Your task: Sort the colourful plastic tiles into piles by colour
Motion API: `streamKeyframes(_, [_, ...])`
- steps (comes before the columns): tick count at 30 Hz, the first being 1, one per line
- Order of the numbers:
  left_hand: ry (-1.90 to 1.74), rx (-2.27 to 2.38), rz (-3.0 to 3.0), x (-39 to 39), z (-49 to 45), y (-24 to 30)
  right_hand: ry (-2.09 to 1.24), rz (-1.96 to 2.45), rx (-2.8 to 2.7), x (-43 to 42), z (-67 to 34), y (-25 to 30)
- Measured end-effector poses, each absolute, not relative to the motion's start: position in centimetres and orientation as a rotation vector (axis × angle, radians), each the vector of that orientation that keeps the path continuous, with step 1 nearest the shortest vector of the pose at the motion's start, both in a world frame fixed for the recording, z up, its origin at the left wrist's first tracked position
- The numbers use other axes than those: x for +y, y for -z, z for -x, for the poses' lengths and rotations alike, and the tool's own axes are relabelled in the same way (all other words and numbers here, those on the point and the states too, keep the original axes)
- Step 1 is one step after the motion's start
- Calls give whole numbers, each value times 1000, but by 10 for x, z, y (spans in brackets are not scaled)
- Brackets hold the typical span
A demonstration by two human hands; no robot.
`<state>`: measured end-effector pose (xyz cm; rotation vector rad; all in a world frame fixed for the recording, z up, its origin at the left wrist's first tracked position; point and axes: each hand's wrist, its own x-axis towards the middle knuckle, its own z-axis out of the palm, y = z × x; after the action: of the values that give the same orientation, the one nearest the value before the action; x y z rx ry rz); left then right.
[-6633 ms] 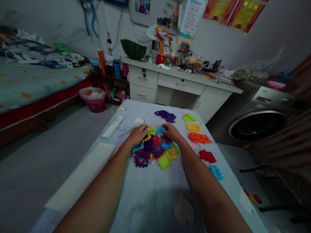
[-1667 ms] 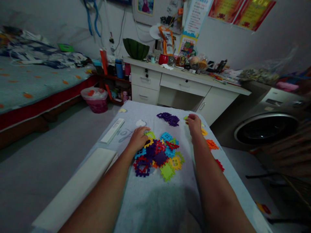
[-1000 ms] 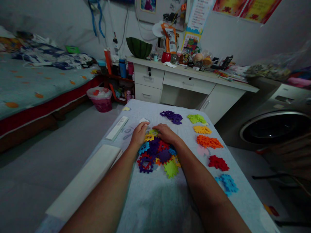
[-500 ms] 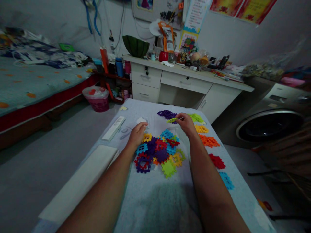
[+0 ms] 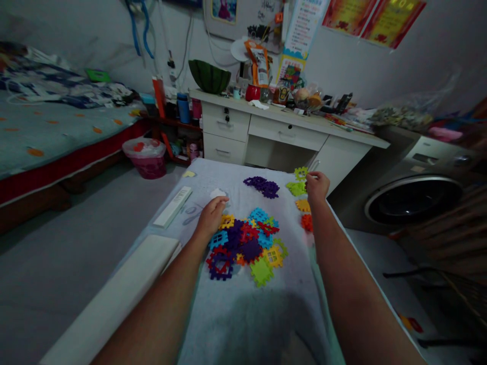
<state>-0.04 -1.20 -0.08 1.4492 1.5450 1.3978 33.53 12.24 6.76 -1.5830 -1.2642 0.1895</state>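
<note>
A mixed pile of coloured plastic interlocking tiles (image 5: 248,244) lies in the middle of the grey-blue covered table (image 5: 243,314). My left hand (image 5: 211,217) rests curled on the pile's far left edge, touching a yellow tile. My right hand (image 5: 317,185) is stretched to the far right, pinching a lime green tile (image 5: 301,174) just above the lime green group (image 5: 296,188). A purple group (image 5: 262,186) lies at the far middle. Yellow (image 5: 302,205) and orange (image 5: 306,222) groups show beside my right forearm, partly hidden.
A white remote-like bar (image 5: 173,206) and a long white slab (image 5: 114,299) lie along the table's left side. Beyond stand a cluttered white desk (image 5: 281,133), a bed (image 5: 45,137) at left, a pink bin (image 5: 146,157) and a washing machine (image 5: 414,197) at right.
My right hand picked a lime green tile from the pile and carried it right, to the lime green group. My left hand stayed at the pile's edge.
</note>
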Motion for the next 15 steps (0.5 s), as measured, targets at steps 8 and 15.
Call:
streamKeyframes(8, [-1382,1536,-1459,-10,0,4,-133,1748,-1358,150,-343,-70])
streamKeyframes(15, [-1386,1534,-1448,-12,0,3,-89,1932,-1629,155,-346,-48])
